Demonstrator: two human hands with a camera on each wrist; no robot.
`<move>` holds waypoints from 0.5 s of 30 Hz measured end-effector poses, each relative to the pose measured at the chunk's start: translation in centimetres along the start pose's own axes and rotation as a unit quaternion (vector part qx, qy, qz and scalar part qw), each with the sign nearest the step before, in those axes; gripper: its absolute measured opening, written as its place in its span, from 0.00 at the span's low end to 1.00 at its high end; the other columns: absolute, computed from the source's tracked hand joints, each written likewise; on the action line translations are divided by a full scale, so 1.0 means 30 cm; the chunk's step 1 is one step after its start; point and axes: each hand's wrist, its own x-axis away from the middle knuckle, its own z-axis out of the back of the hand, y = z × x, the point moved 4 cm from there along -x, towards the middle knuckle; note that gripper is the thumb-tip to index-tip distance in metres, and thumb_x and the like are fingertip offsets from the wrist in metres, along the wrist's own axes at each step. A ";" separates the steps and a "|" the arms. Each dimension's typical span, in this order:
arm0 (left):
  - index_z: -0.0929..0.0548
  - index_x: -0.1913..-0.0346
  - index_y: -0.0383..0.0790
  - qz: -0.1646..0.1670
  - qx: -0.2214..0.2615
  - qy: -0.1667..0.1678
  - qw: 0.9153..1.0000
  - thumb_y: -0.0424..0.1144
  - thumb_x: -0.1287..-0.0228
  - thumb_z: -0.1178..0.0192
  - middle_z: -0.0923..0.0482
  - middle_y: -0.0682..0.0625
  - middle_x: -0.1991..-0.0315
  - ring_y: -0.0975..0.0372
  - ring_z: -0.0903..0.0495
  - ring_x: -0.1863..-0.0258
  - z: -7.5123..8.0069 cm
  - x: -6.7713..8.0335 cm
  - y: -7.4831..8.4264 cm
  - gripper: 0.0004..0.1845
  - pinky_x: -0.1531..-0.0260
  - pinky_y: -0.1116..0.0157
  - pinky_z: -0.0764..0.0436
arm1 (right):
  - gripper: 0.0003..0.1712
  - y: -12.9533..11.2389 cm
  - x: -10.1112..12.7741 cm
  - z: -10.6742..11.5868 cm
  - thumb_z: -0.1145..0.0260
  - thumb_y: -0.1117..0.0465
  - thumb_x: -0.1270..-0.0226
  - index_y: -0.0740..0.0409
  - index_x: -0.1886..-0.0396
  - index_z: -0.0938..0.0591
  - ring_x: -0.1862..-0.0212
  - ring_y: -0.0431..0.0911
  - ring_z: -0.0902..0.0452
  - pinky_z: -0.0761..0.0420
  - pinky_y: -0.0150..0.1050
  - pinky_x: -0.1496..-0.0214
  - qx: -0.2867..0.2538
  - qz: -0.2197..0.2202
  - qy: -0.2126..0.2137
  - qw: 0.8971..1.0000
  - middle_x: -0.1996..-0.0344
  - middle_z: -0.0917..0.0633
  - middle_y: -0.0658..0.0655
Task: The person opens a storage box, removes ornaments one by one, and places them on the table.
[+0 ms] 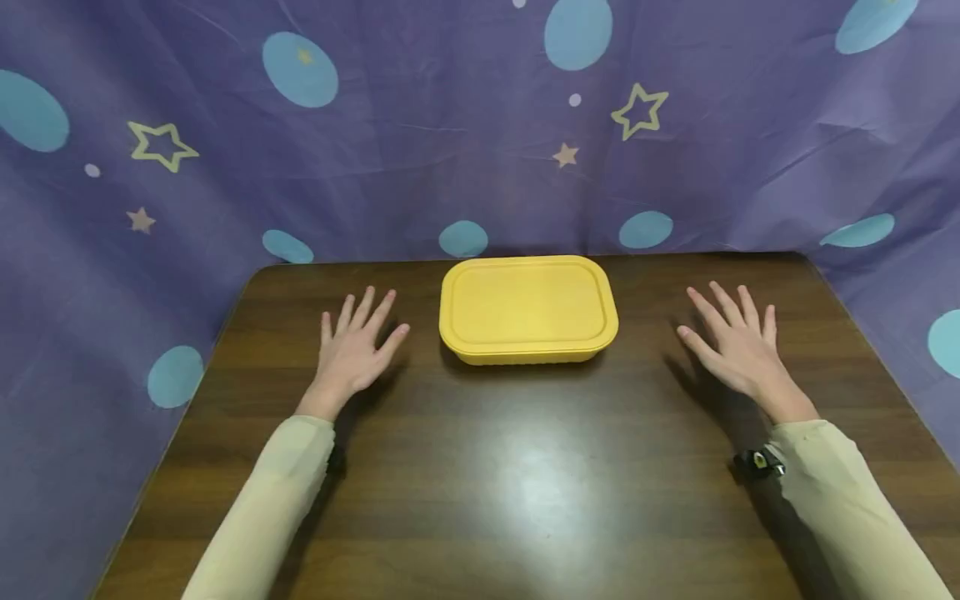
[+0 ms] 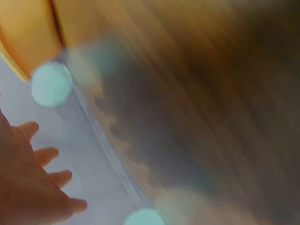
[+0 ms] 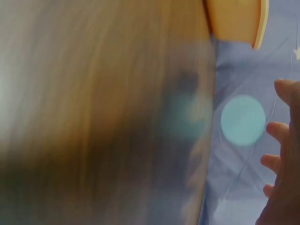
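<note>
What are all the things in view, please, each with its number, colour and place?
Lidded box: one, yellow, near the far edge of the table, between the hands
Table: one, brown wood-grain, below the box
Cloth: count unclear, purple-blue, behind and beside the table
Printed ovals: several, light blue, on the cloth
Printed stars: several, yellowish or pinkish, on the cloth
Wrist devices: two, dark, by the cuffs
Sleeves: two, pale, on the forearms
Left hand: one, bare, left of the box
Right hand: one, bare, right of the box
</note>
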 end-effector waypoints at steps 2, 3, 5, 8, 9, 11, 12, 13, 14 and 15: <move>0.56 0.22 0.60 -0.014 0.016 -0.010 1.000 0.70 0.31 0.69 0.63 0.48 0.23 0.47 0.65 0.26 -0.020 -0.009 0.043 0.39 0.35 0.38 0.68 | 0.38 -0.027 -0.020 -0.002 0.52 0.41 0.25 0.50 0.23 0.45 0.26 0.61 0.73 0.77 0.68 0.37 -0.012 0.018 0.007 1.000 0.25 0.50 0.64; 0.56 0.22 0.60 -0.023 0.023 -0.013 0.999 0.70 0.31 0.68 0.63 0.49 0.23 0.47 0.65 0.26 -0.030 -0.014 0.062 0.39 0.35 0.38 0.67 | 0.37 -0.039 -0.030 -0.006 0.52 0.41 0.25 0.51 0.23 0.44 0.26 0.61 0.72 0.75 0.68 0.36 -0.014 0.026 0.011 0.999 0.26 0.48 0.64; 0.54 0.22 0.58 -0.042 0.039 -0.017 0.998 0.69 0.30 0.67 0.61 0.49 0.23 0.47 0.62 0.26 -0.048 -0.020 0.093 0.38 0.35 0.39 0.65 | 0.36 -0.065 -0.046 -0.017 0.51 0.42 0.25 0.53 0.24 0.43 0.26 0.61 0.68 0.73 0.67 0.34 -0.024 0.041 0.016 0.999 0.27 0.45 0.65; 0.52 0.22 0.53 -0.080 0.074 -0.022 0.994 0.65 0.27 0.64 0.59 0.47 0.23 0.45 0.60 0.26 -0.069 -0.030 0.123 0.37 0.34 0.39 0.61 | 0.37 -0.103 -0.065 -0.042 0.50 0.44 0.25 0.58 0.25 0.42 0.25 0.60 0.64 0.67 0.66 0.32 -0.044 0.060 0.019 0.997 0.28 0.43 0.66; 0.51 0.22 0.50 -0.095 0.092 -0.026 0.991 0.63 0.26 0.62 0.58 0.45 0.23 0.45 0.59 0.26 -0.073 -0.034 0.130 0.37 0.33 0.40 0.59 | 0.37 -0.115 -0.070 -0.051 0.49 0.45 0.25 0.59 0.25 0.42 0.25 0.60 0.63 0.66 0.66 0.32 -0.053 0.065 0.019 0.996 0.28 0.42 0.66; 0.52 0.22 0.46 -0.119 0.136 -0.039 0.983 0.59 0.25 0.59 0.57 0.43 0.23 0.46 0.57 0.26 -0.075 -0.041 0.142 0.37 0.32 0.44 0.55 | 0.37 -0.136 -0.079 -0.066 0.48 0.46 0.25 0.62 0.26 0.41 0.26 0.59 0.61 0.62 0.65 0.32 -0.074 0.075 0.024 0.994 0.28 0.41 0.66; 0.53 0.22 0.45 -0.126 0.160 -0.047 0.978 0.57 0.25 0.57 0.57 0.43 0.23 0.47 0.56 0.26 -0.075 -0.045 0.145 0.37 0.32 0.46 0.53 | 0.36 -0.145 -0.085 -0.073 0.48 0.47 0.25 0.63 0.26 0.41 0.26 0.59 0.60 0.61 0.65 0.32 -0.082 0.081 0.027 0.993 0.29 0.41 0.66; 0.54 0.22 0.43 -0.130 0.185 -0.055 0.972 0.55 0.25 0.55 0.56 0.43 0.23 0.48 0.55 0.26 -0.073 -0.048 0.147 0.38 0.31 0.48 0.52 | 0.36 -0.153 -0.090 -0.079 0.48 0.48 0.25 0.63 0.26 0.41 0.26 0.60 0.59 0.60 0.65 0.32 -0.091 0.086 0.030 0.992 0.29 0.40 0.67; 0.55 0.22 0.42 -0.129 0.214 -0.064 0.966 0.53 0.25 0.52 0.55 0.42 0.24 0.49 0.52 0.27 -0.070 -0.051 0.147 0.39 0.31 0.50 0.49 | 0.35 -0.161 -0.097 -0.086 0.48 0.48 0.24 0.64 0.26 0.41 0.26 0.59 0.59 0.59 0.65 0.32 -0.102 0.091 0.031 0.990 0.29 0.40 0.67; 0.55 0.22 0.41 -0.126 0.241 -0.070 0.960 0.51 0.26 0.49 0.54 0.42 0.24 0.50 0.50 0.27 -0.065 -0.052 0.146 0.39 0.32 0.51 0.47 | 0.35 -0.168 -0.103 -0.092 0.48 0.49 0.24 0.64 0.26 0.41 0.26 0.60 0.58 0.59 0.65 0.32 -0.111 0.096 0.033 0.989 0.29 0.40 0.67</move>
